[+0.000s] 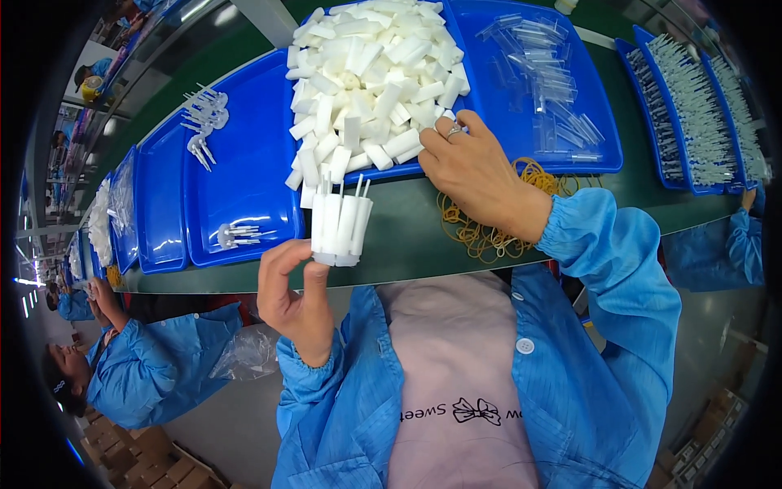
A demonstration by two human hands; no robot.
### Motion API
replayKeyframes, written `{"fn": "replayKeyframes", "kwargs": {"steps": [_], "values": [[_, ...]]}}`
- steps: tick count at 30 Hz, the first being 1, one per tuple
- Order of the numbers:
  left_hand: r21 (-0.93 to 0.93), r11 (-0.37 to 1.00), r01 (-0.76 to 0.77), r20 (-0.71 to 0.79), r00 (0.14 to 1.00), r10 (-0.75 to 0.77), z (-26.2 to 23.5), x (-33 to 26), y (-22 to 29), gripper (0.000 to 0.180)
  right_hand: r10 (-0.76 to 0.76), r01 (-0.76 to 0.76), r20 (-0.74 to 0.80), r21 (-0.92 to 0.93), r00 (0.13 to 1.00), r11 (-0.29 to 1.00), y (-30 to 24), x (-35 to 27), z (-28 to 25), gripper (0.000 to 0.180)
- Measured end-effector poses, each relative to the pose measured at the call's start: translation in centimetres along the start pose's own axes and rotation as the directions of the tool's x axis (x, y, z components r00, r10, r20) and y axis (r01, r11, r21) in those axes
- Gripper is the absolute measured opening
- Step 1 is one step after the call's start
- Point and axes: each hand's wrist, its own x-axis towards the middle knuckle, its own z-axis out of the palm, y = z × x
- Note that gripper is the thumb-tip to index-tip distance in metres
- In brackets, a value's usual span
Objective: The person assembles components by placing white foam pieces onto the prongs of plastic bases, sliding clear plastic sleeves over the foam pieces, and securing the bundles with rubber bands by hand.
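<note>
My left hand [295, 297] is closed on the base of a white pronged holder [340, 224], which stands upright with white foam pieces around it and thin prongs rising from its top. At the right edge of a heap of white foam pieces [366, 81], my right hand [472, 163] has its fingers curled together. Its fingertips touch the heap, and what they pinch, if anything, is hidden behind the fingers. The heap overflows a blue tray [399, 173]. Beneath my right wrist lies a tangle of yellow rubber bands [476, 236] on the green table [399, 236].
On the left, a blue tray [244, 175] has several white pronged pieces [205, 122]. Clear plastic tubes [554, 90] fill part of a right-hand blue tray [599, 159]. Farther right, narrow blue trays [688, 114] hold many thin pieces. A person in blue [155, 359] sits at left.
</note>
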Motion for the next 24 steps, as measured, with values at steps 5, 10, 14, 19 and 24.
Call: {"fn": "replayKeyframes", "kwargs": {"steps": [5, 10, 14, 19, 24], "values": [[-0.007, 1.000, -0.021, 0.003, 1.000, 0.021, -0.4, 0.3, 0.1, 0.013, 0.003, 0.001, -0.042, 0.080, 0.999, 0.997, -0.3, 0.0, -0.3, 0.004], [0.013, 0.999, -0.035, 0.007, 0.999, 0.035, -0.2, 0.2, 0.1, 0.016, 0.075, -0.024, -0.099, 0.436, 0.992, 0.899, 0.9, -0.9, -2.2, 0.006], [-0.007, 0.998, -0.056, 0.051, 0.997, 0.056, 0.1, 0.5, 0.3, 0.017, -0.011, -0.018, 0.049, 0.570, 0.999, 0.821, 1.0, -2.3, -3.5, 0.009], [-0.012, 0.996, -0.087, 0.085, 0.993, 0.087, 0.5, 0.6, 1.2, 0.015, 0.152, -0.126, -0.002, 0.554, 0.988, 0.823, 3.5, -2.8, -5.0, 0.010], [-0.005, 0.995, -0.104, 0.150, 0.983, 0.103, 0.9, 0.9, 1.6, 0.014, 0.419, -0.360, 0.007, 0.523, 0.908, 0.772, 11.2, -4.7, -4.4, 0.011]]}}
